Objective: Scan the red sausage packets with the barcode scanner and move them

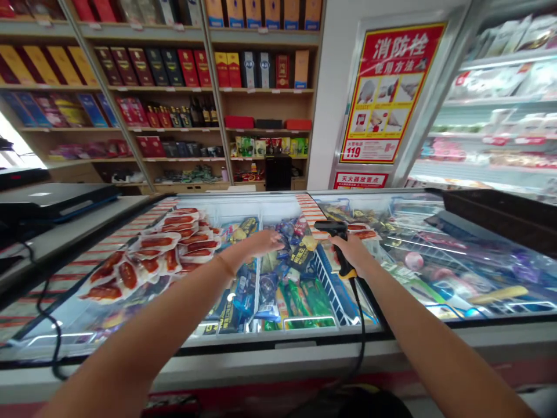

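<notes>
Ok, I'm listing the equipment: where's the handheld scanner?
In the head view, the scanner is right of centre, in the right hand, above the freezer.

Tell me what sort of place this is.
Likely a grocery shop: a white chest freezer of colourful packets, tan wooden shelves of boxes, and a black and yellow pistol-shaped scanner in the right hand.

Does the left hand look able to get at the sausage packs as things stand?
Probably yes. The left hand appears empty, and the sausage packs lie heaped to its left with no other goods visible on top. The right hand, holding the scanner, is off to the other side.
</notes>
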Tool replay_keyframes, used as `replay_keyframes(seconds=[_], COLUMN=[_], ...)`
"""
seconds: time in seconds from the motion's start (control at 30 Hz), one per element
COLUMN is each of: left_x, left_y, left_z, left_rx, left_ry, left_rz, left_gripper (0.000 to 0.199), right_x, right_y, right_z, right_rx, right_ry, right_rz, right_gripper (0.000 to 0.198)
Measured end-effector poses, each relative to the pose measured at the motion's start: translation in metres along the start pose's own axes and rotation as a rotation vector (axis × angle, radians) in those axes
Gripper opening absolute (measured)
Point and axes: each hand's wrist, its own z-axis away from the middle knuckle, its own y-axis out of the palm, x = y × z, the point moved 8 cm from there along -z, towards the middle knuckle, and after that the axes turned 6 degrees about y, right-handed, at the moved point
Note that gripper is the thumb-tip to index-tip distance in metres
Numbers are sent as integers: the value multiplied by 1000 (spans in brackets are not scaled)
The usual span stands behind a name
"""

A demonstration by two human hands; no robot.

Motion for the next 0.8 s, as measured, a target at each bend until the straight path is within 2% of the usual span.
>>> replay_keyframes(seconds=[0.07, 0.17, 0.27, 0.37, 0.47, 0.57, 0.67, 0.8], left_x=[4, 17, 25, 34, 38, 34, 23, 6], left_y=[-28, -73, -106, -118, -114, -98, -69, -20], left_z=[27, 69, 101, 121, 129, 123, 101, 52], left_rx=[229, 441, 486, 478, 449, 436, 400, 247], left_ry=[1, -107, -187, -229, -192, -110, -30, 70], left_rz=[-209, -544, -792, -927, -935, -907, -815, -582], left_gripper=[23, 27, 32, 34, 30, 27, 22, 19], right_x=[3, 3, -1, -7, -12, -13, -14, -16], right_y=[27, 60, 83, 94, 89, 77, 71, 70], right_z=[4, 9, 11, 10, 8, 5, 4, 5], right_rx=[56, 104, 137, 188, 178, 134, 115, 106], right_ry=[-7, -10, -18, -17, -17, -16, 15, 46], right_rz=[5, 12, -34, -113, -134, -142, -168, -181], right_gripper=[14, 15, 16, 17, 19, 20, 19, 14])
